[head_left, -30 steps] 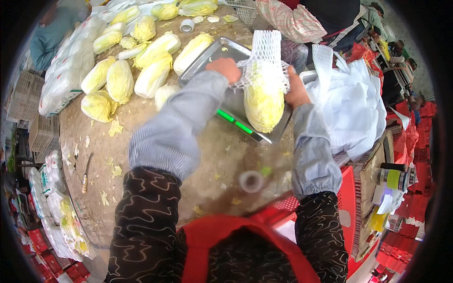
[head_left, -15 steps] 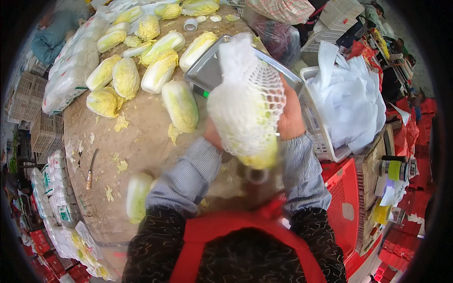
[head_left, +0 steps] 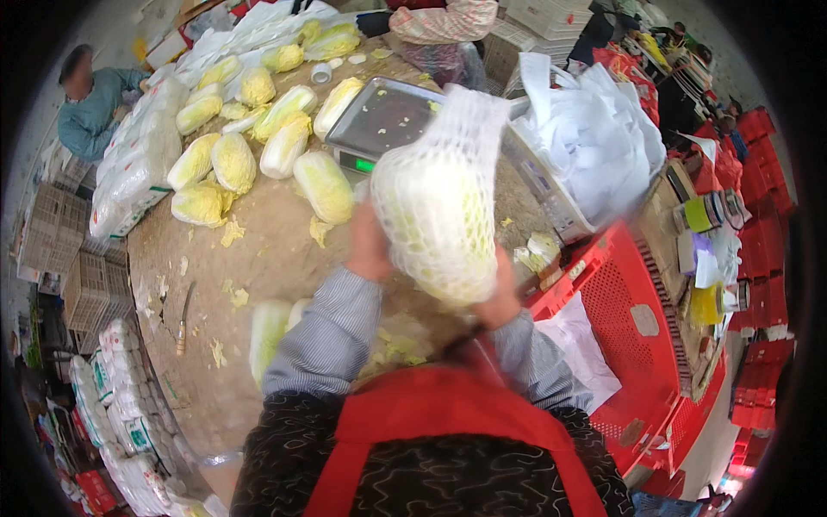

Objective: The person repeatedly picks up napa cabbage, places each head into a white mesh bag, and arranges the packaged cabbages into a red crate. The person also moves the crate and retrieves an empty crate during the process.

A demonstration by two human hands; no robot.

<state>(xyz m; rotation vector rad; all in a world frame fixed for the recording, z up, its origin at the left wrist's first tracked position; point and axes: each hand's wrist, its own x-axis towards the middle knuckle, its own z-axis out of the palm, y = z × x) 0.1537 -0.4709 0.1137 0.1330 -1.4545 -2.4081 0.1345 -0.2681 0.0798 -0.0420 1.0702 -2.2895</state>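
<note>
A napa cabbage (head_left: 439, 215) in a white foam net sleeve (head_left: 482, 121) is held up in front of me, tilted, with the loose end of the net pointing away. My left hand (head_left: 369, 243) is closed against its left side. Around its lower right end my right hand (head_left: 500, 291) is closed, partly blurred. Just beyond the cabbage stands a scale with a metal tray (head_left: 388, 108) and a lit green display. One bare cabbage (head_left: 324, 186) lies to the left of the scale, and another (head_left: 270, 336) is next to my left forearm.
Several unwrapped cabbages (head_left: 233, 162) cover the table's far left. A curved knife (head_left: 182, 332) lies there too, nearer me. At right are a white basket (head_left: 547, 185) heaped with foam nets (head_left: 594, 138) and a red crate (head_left: 620, 302) with a white sheet. A person (head_left: 90, 112) stands far left.
The net now covers the cabbage's near end, which was bare before. My right hand has moved from the upper right side down to that end. The view has turned somewhat to the right.
</note>
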